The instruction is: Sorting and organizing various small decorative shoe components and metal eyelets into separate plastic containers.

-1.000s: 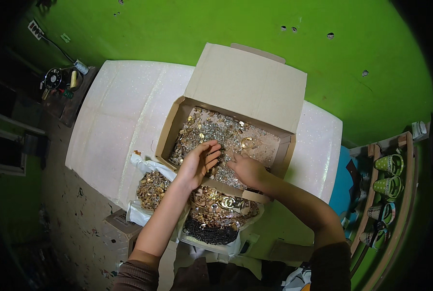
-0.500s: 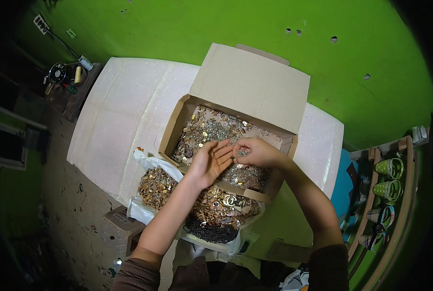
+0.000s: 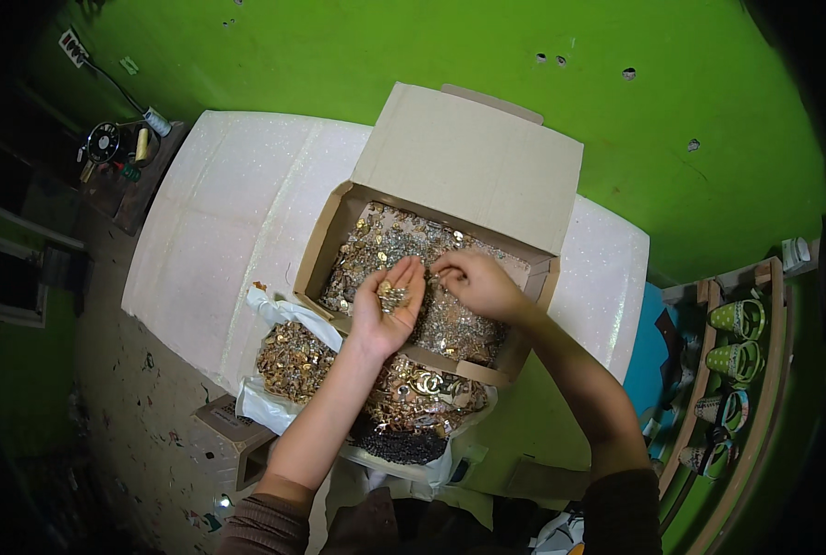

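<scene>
An open cardboard box (image 3: 334, 227) holds a scattered layer of small gold and silver metal trinkets (image 3: 385, 231). Above its near left part, my left hand (image 3: 390, 314) is cupped palm up, with a small heap of shiny metal trinkets (image 3: 392, 298) lying in it. My right hand (image 3: 482, 285) hovers over the middle of the box, palm down, its thumb and forefinger bent together. Whatever those fingertips hold, if anything, is too small to make out. A narrow gap parts the two hands.
A white plastic bag (image 3: 316, 314) with gold-brown trinkets (image 3: 292, 361) lies before the box. Beside it sit larger gold pieces (image 3: 436, 388) and black chain-like pieces (image 3: 399, 444). White glittery sheeting (image 3: 228, 203) lies under the box. Sandals (image 3: 737, 319) stand on a wooden rack at right.
Trinkets now lie in my left palm, which shows more fully upturned. My right hand has drawn apart from the left fingers, slightly up. The whole view has shifted a little.
</scene>
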### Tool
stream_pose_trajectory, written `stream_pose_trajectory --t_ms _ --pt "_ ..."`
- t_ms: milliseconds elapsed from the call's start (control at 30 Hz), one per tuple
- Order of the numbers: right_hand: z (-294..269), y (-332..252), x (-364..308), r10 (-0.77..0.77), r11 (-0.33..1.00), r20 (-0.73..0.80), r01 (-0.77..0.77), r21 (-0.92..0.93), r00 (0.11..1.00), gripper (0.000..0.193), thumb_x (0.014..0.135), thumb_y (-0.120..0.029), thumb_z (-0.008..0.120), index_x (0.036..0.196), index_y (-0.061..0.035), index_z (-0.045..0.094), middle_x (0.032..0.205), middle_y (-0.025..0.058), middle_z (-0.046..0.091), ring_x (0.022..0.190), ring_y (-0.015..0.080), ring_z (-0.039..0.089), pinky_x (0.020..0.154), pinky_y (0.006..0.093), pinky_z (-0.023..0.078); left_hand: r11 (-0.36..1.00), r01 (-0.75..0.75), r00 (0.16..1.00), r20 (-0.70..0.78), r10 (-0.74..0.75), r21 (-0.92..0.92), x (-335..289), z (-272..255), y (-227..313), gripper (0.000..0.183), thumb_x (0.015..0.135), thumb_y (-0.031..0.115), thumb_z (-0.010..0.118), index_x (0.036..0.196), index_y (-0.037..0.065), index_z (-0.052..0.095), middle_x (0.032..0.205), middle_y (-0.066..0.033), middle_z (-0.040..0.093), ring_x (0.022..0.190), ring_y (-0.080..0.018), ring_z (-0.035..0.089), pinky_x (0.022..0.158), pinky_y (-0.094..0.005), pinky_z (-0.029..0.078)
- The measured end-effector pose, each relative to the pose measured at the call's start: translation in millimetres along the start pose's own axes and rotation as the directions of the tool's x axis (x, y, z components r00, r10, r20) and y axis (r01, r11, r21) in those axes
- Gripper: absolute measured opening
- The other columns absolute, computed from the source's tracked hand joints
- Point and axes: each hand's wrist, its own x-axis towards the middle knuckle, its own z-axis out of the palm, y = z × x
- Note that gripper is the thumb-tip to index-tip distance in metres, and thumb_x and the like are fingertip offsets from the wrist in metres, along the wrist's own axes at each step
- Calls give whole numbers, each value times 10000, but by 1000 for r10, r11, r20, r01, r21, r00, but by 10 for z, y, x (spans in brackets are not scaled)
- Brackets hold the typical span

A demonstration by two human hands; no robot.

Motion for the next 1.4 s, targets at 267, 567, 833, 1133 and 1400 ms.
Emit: stream_pose_trajectory --t_ms 267,567,833,1133,1400 --pt "541 347 -99 -226 728 366 407 -552 903 510 688 -179 712 1142 -46 524 1224 214 431 1254 371 360 894 395 479 1000 -15 1000 3 15 -10 15 -67 125 346 944 182 375 1173 -47 498 1223 -141 542 1132 -244 531 952 -355 471" --pt "648 412 -34 -236 683 308 383 -622 922 322 689 -77 664 989 -51 547 1049 130 499 1061 286 505 794 370 512 1000 -7 1000 21 7 -31 -17 -87 173 317 938 153 395 1152 -49 513 1198 -162 557 1130 -260 536 945 -365 485" --pt "153 486 191 -163 857 183 232 -461 969 198 697 -70 604 882 -1 582 870 168 584 830 313 593 747 377 492 1000 -14 1000 2 14 -20 -27 -86 200 359 949 175 354 1182 -60 493 1224 -153 537 1135 -250 528 952 -356 474" --pt "-354 -276 221 -142 985 97 150 -82 985 188 708 -94 639 875 -8 632 803 155 634 726 272 623 683 330 493 995 33 999 -40 -30 94 9 54 79 349 951 170 356 1168 -64 498 1183 -178 556 1070 -262 567 934 -364 489" --pt "-218 -662 64 -307 937 181 330 -117 934 196 779 -38 609 971 -14 643 890 141 667 777 217 650 720 312 503 982 185 963 193 -187 29 -86 8 51 201 933 152 441 1029 -5 522 1056 -109 588 958 -194 611 842 -344 542"
